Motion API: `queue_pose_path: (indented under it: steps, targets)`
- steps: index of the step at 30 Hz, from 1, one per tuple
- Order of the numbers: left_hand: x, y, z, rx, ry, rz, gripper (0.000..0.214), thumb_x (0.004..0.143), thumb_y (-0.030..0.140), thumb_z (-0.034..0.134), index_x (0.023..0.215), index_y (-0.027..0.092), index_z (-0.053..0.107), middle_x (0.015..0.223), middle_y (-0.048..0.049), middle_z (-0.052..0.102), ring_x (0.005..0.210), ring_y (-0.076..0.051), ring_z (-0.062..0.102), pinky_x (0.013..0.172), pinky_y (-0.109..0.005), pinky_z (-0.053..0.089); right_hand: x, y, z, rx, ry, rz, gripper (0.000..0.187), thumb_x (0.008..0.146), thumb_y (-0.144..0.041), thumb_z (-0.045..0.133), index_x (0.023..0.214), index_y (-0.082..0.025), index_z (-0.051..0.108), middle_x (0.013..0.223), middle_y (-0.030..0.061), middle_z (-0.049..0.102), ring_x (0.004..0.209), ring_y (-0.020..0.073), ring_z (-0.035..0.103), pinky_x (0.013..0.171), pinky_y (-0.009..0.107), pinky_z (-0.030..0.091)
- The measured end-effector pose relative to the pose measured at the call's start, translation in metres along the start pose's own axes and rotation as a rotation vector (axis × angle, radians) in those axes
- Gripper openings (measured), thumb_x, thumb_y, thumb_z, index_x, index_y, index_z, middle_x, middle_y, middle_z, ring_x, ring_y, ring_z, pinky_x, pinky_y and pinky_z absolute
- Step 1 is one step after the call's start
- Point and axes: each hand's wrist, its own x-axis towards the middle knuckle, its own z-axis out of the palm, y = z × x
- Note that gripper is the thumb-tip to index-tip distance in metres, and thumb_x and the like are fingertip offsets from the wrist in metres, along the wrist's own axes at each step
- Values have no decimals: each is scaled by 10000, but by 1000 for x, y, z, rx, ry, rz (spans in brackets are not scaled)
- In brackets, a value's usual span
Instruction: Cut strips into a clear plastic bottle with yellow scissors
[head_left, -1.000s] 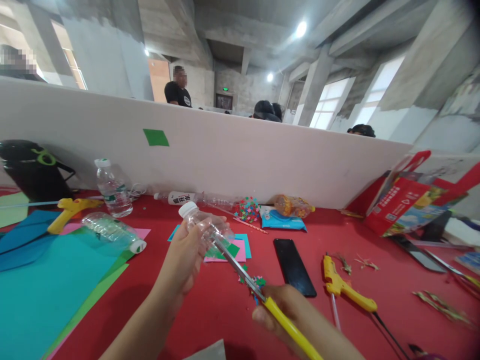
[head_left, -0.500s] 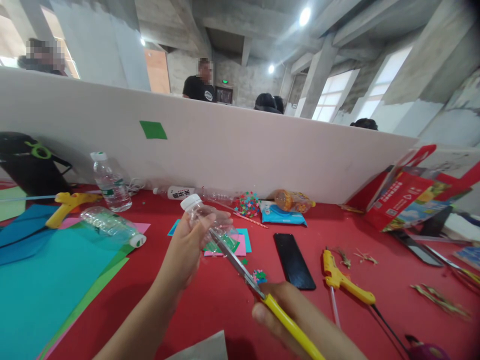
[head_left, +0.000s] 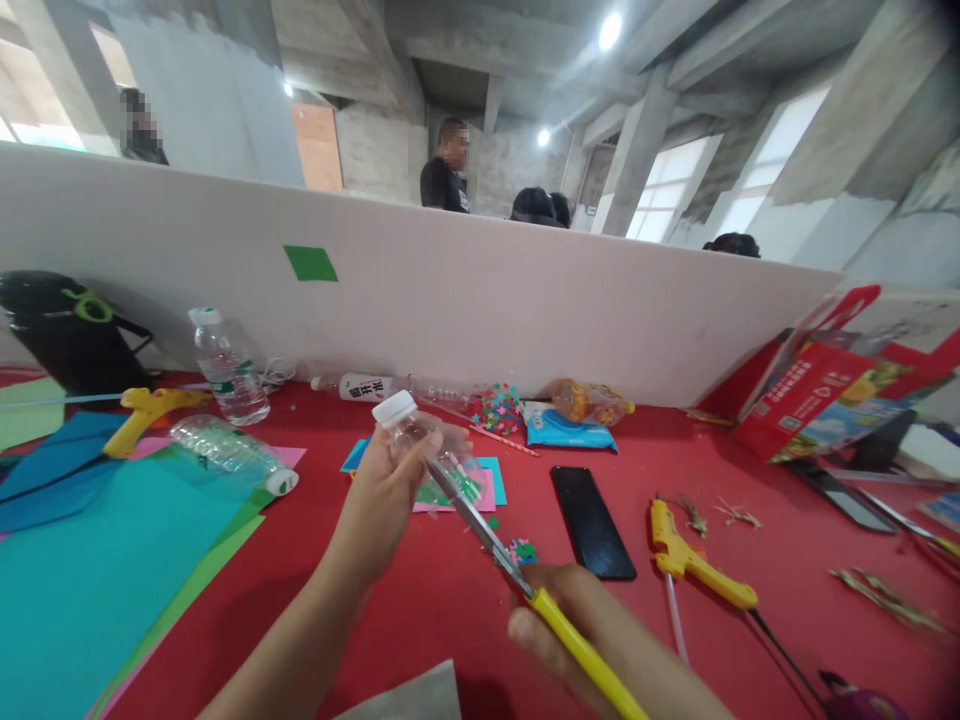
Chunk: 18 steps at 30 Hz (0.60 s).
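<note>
My left hand [head_left: 386,490] is closed around a clear plastic bottle piece [head_left: 454,450] with a white cap [head_left: 393,408], tilted with the cap to the upper left. In my right hand [head_left: 574,610] are scissors [head_left: 487,540] with a yellow handle; the blades point up and left and meet the plastic near my left thumb. Whether the blades are parted at the tip I cannot tell. Behind and below the bottle piece lie small pink and blue paper sheets [head_left: 491,485]. A little pile of star confetti [head_left: 523,550] sits close to the blades.
Right of my hands are a black phone [head_left: 592,522] and a yellow glue gun [head_left: 694,560]. Coloured paper [head_left: 97,580], a second glue gun [head_left: 142,415] and bottles [head_left: 229,370] occupy the left. A white partition [head_left: 480,300] stands behind, with a red box [head_left: 817,400] at right.
My left hand and the bottle piece have shifted slightly right, and the plastic is turned a little. The scissors stay nearly in place. Beyond the partition, people have moved.
</note>
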Motion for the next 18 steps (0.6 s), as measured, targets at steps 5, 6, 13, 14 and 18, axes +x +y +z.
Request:
queue_pose_path:
  steps: [5,6,13,14,18]
  targets:
    - [1,-3,0,1,4,15,201,784,296,662,935,195,574,889,-25,696,857,-205,675,819,-357,507,4,1,1,50,-22,10,637,800,-836,339,660,-215,320,620,-69,246,553,99,210,461,252,166]
    - [1,-3,0,-4,-2,23,191,789,296,658,926,192,576,879,-28,697,839,-204,677,805,-357,513,5,0,0,64,-30,14,641,795,-837,351,652,-213,315,625,-68,246,558,98,206,461,252,166]
    - [0,3,3,44,1,47,182,790,296,648,909,188,561,860,-34,692,810,-203,677,789,-358,524,-1,-8,0,96,-18,30,606,831,-799,348,676,-215,319,658,-63,251,580,105,218,481,250,184]
    - [-1,3,4,79,-1,54,184,788,293,648,910,187,561,871,-37,691,831,-207,675,798,-355,520,-3,-8,-1,77,-20,35,599,842,-792,332,683,-215,329,662,-60,260,574,104,224,479,248,190]
    - [-3,5,6,192,-63,83,193,762,306,663,881,178,581,888,-60,696,890,-236,663,796,-352,509,-5,-6,-2,51,-28,38,585,858,-777,317,692,-217,351,659,-56,279,562,106,242,472,240,209]
